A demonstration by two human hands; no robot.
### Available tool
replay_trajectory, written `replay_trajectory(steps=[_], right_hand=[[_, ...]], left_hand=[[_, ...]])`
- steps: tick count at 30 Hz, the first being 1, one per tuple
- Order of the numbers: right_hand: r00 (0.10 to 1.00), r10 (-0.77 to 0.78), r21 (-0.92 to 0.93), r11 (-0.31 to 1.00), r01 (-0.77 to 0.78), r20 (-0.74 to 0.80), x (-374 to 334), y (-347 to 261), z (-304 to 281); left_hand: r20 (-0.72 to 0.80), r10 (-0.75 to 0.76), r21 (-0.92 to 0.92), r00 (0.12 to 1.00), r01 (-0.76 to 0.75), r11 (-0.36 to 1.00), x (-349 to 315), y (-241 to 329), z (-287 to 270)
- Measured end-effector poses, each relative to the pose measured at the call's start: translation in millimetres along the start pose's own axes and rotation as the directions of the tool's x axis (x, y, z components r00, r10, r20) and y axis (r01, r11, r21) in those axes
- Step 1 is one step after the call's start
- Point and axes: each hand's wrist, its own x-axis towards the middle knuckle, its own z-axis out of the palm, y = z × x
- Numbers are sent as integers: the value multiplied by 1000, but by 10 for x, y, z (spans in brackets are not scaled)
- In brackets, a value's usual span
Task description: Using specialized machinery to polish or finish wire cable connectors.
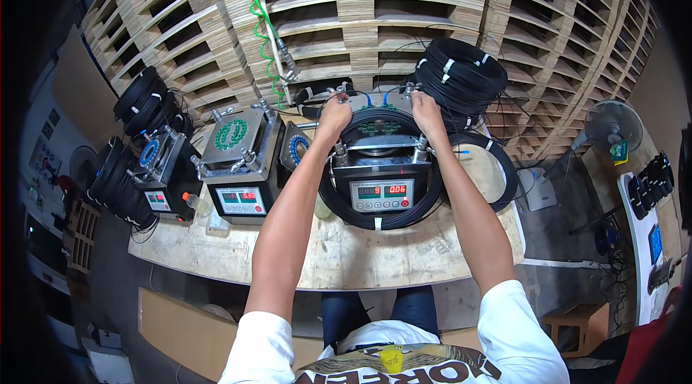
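Hands work at the far edge of a metal press-type machine [380,168] with a two-window digital readout panel [382,195] on its front. Left hand [334,114] is closed, fingers curled over the upper left rim of a black cable coil [380,220] that rings the machine. Right hand [427,112] grips the same coil at its upper right, fingers folded over the strands. Coil loops around the machine body, its lower arc hanging below the readout panel and bound there by a white tie. Machine stands on a worn wooden workbench [339,258].

Second machine [240,161] of similar build sits to the left on the same bench, a third [160,168] beyond it, each with a readout. Stack of bundled black coils [461,78] rests just beside the right hand, against a wall of stacked wooden pallets [404,2]. More black coils [148,99] lie at far left. Green spiral air hose [258,20] hangs down above the bench. Pedestal fan [613,127] stands on the floor at right.
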Motion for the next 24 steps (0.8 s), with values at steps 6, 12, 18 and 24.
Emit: replay_trajectory(steps=[6,12,18,24], right_hand=[[983,-179,150,971,184,-46,129,240,37],[993,-120,140,983,120,-6,87,126,60],[998,50,-59,997,-52,-39,4,52,-28],[999,-50,77,996,51,-16,43,89,15]], left_hand=[[14,11,41,1000,-12,999,-93,179,20],[62,47,30,997,-49,998,24,27,-22],[70,-6,-16,998,7,1000,-47,114,38],[108,65,-89,992,-56,994,-16,36,-1]])
